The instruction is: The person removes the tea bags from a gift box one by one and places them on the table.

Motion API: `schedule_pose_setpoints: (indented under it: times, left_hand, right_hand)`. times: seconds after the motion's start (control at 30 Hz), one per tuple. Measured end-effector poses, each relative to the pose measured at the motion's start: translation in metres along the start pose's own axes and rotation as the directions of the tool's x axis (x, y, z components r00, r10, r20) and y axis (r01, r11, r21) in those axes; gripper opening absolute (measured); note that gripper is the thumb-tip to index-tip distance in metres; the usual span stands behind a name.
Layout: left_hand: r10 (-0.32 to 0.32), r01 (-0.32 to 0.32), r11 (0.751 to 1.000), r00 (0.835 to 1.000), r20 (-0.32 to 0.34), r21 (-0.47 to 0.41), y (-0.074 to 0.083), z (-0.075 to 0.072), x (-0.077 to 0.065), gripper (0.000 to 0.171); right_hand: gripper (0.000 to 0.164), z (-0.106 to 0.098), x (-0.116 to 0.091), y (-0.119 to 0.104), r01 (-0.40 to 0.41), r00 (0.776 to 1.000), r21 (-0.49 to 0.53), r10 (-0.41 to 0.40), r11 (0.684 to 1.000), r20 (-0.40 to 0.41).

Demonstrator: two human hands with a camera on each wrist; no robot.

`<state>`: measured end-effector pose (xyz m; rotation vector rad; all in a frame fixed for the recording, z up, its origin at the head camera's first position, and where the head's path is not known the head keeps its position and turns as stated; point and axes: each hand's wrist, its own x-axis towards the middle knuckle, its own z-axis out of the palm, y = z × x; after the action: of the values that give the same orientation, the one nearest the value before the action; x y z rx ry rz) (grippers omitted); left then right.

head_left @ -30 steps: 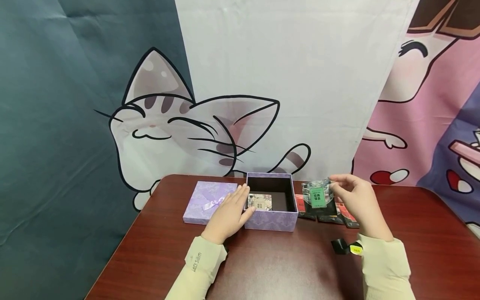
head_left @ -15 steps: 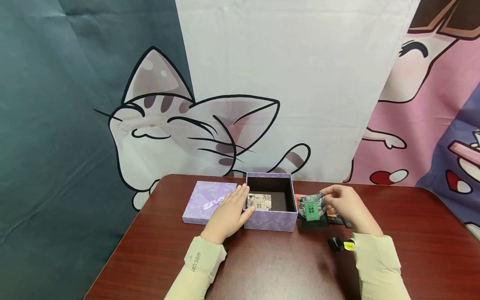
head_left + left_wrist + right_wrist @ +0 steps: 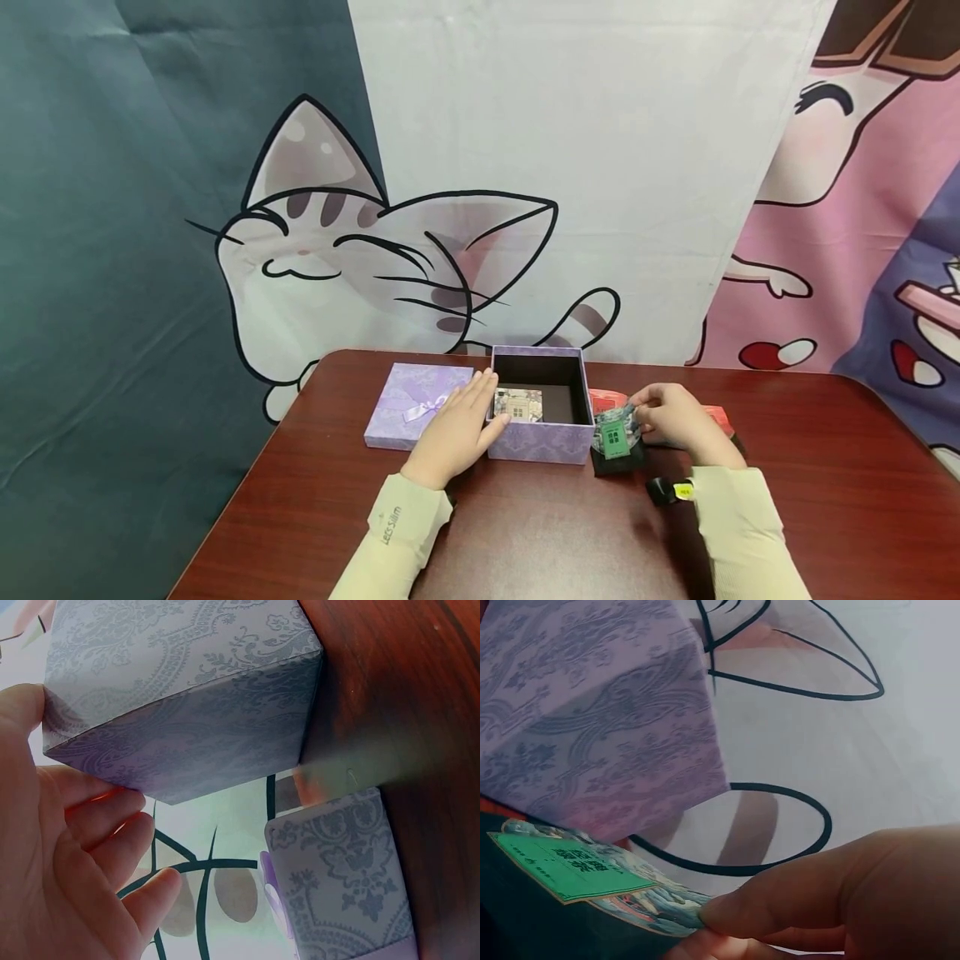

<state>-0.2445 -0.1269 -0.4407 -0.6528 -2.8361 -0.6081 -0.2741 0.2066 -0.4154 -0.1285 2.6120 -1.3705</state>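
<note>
Pinching a green-and-black packet [image 3: 617,443] with the right hand [image 3: 678,421] beside the purple box [image 3: 542,442], and touching that box with the left hand [image 3: 456,429], stretched straight.

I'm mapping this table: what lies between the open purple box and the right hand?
The head view shows the green-labelled tea sachet there, pinched by the right hand, and, behind it, a partly hidden red packet.
</note>
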Motion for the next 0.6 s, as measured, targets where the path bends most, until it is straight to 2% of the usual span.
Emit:
schedule_pose_setpoints:
  times: [0.37,0.6]
  left_hand:
    - [0.001,-0.001,1.000,1.000,0.003,-0.010,0.000,0.000,-0.001,0.065]
    - [-0.004,0.004,1.000,1.000,0.002,-0.004,0.000,-0.001,-0.001,0.066]
  right_hand:
    - [0.009,0.008,0.003,0.010,-0.107,0.993,0.014,0.106,0.994,0.052]
    - [0.005,0.008,0.004,0.014,-0.101,0.992,-0.056,0.105,0.993,0.075]
